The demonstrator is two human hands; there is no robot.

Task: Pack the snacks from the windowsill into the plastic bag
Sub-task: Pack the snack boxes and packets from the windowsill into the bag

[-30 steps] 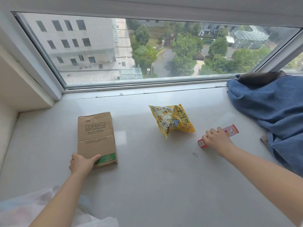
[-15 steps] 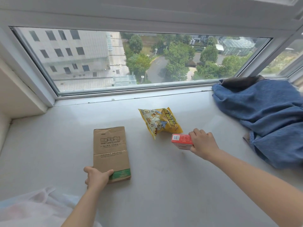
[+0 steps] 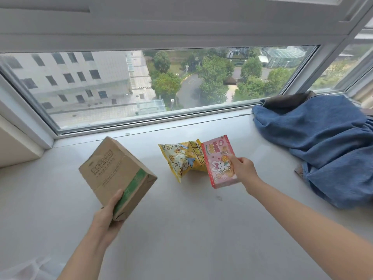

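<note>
Two hands holding boxes above the smooth grey windowsill (image 3: 181, 229)

Left of the crinkly yellow snack bag (image 3: 181, 158), the left hand (image 3: 108, 216) is gripping a matte brown cardboard box (image 3: 116, 174) by its green-banded corner, tilted, off the sill. The puffy foil bag is lying on the sill. Just right of it, overlapping its edge, the right hand (image 3: 243, 168) is pinching a flat glossy pink box (image 3: 219, 161). Far right, rumpled blue cloth (image 3: 323, 146) is lying heaped. Filmy white plastic bag (image 3: 26, 267) is showing bottom left

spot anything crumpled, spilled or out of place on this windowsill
Nothing spilled. A blue cloth lies bunched on the windowsill at the right, beside the snacks. The yellow snack bag looks puffed but intact.
</note>
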